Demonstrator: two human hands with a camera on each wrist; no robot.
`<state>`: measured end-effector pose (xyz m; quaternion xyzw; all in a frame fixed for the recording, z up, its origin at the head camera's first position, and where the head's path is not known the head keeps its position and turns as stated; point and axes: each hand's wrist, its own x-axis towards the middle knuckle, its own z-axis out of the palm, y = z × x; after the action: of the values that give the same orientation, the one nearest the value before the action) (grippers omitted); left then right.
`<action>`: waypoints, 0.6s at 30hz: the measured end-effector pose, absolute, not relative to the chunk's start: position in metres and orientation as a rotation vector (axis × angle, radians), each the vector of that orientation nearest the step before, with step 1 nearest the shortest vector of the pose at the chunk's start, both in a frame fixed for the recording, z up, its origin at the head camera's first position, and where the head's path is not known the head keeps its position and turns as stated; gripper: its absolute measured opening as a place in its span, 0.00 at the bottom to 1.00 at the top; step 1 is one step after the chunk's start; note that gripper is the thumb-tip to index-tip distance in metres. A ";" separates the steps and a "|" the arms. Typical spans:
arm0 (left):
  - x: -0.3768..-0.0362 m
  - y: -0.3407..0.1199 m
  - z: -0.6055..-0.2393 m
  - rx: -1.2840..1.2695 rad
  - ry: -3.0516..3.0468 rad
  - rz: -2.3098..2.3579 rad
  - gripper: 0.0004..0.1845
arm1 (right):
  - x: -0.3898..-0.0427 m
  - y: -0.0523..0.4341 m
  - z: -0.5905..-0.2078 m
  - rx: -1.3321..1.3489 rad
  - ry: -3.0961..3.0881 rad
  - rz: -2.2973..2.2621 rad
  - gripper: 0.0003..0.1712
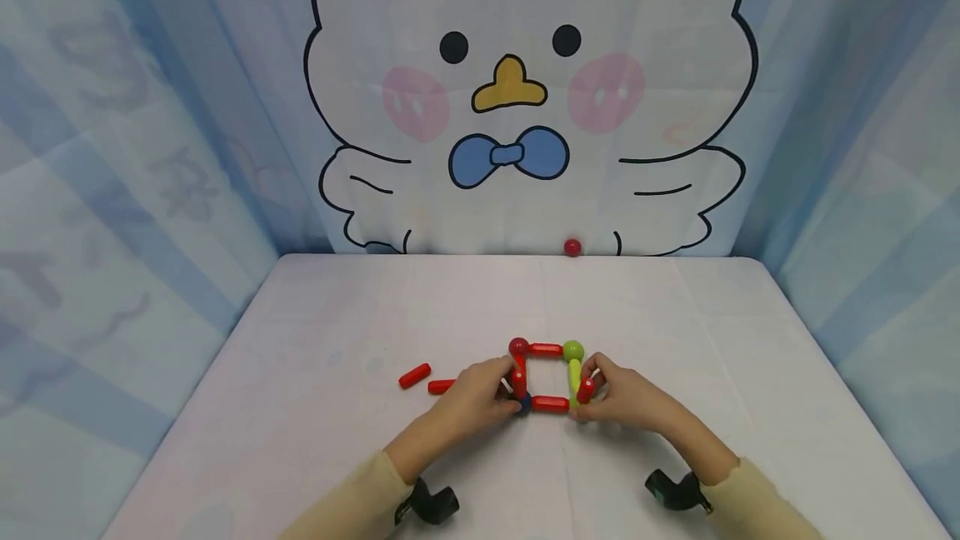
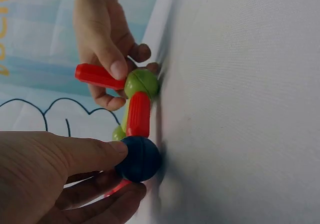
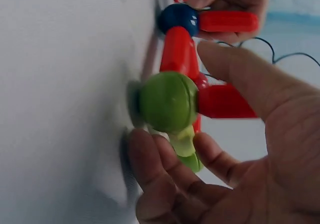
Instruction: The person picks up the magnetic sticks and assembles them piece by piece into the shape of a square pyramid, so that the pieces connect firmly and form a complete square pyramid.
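Observation:
A square frame of rods and balls lies on the table in the head view. Its far corners are a red ball and a green ball; a yellow-green rod forms the right side. My left hand pinches the blue ball at the near left corner, thumb on top. From that ball a red rod stands up. At the near right green ball, my right hand holds another upright red rod, thumb against its base. A red rod joins both near balls.
Two loose red rods, one farther out and one partly behind the left hand, lie to the left. A separate red ball sits at the table's back edge. Patterned curtains enclose the table at the back and sides.

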<state>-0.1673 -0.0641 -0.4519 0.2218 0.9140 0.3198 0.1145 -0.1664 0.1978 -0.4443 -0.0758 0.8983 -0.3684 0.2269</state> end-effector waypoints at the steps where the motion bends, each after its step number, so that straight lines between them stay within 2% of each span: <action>1: -0.167 -0.064 -0.450 0.649 2.676 0.912 0.17 | -0.166 0.196 -0.445 -0.196 2.505 -1.004 0.31; 7: -0.171 -0.077 -0.436 0.553 2.787 0.623 0.21 | -0.165 0.189 -0.447 -0.153 2.553 -1.000 0.30; 14: -0.177 -0.108 -0.434 0.497 2.897 0.314 0.13 | -0.165 0.190 -0.446 -0.142 2.556 -1.026 0.39; 18: -0.179 -0.117 -0.438 0.489 2.855 0.321 0.11 | -0.167 0.191 -0.446 -0.137 2.563 -1.006 0.38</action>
<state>-0.1792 -0.1166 -0.4384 0.1667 0.9733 0.1096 0.1132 -0.1665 0.1908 -0.4460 -0.0489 0.9126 -0.3581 0.1914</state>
